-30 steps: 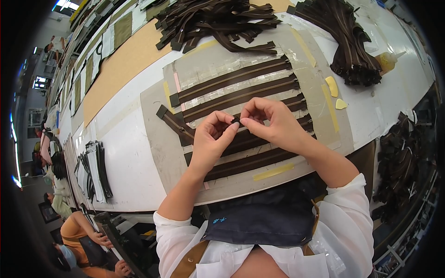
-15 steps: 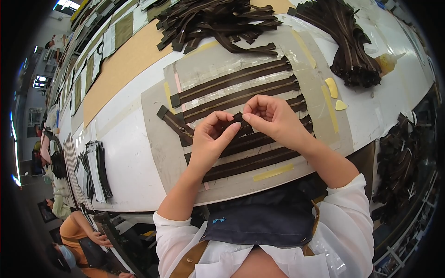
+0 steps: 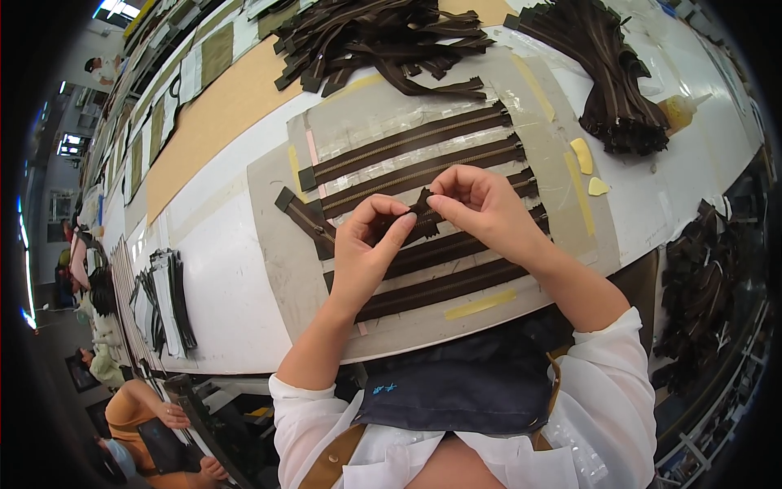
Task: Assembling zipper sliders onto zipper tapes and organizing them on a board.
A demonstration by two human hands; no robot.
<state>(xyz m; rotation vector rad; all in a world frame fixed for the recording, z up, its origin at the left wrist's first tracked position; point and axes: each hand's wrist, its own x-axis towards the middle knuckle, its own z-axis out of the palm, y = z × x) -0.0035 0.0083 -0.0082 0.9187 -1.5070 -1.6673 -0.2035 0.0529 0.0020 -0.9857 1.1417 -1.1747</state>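
Note:
Between my two hands, above a grey board (image 3: 277, 244), a dark brown zipper (image 3: 423, 213) is pinched near its end. My left hand (image 3: 368, 244) grips it between thumb and forefinger. With thumb and fingertips closed, my right hand (image 3: 476, 208) holds the end's edge. The other end of a zipper, with a square dark tab (image 3: 287, 200), sticks out left of my left hand; where the two join is hidden. Several brown zippers with brass-coloured teeth lie in rows on the board, such as the top zipper (image 3: 407, 147) and the bottom zipper (image 3: 440, 291).
A tangled zipper pile (image 3: 383, 41) lies beyond the board, and a zipper bundle (image 3: 615, 81) at far right beside a yellowish bottle (image 3: 683, 112). Two yellow chalk-like pieces (image 3: 582, 155) lie right of the rows. Fabric strips (image 3: 169, 301) rest left. A person in orange (image 3: 134, 407) works at lower left.
The zipper end between my fingers has tilted up and shows more. My left hand has shifted slightly left. The person in orange has moved their hands.

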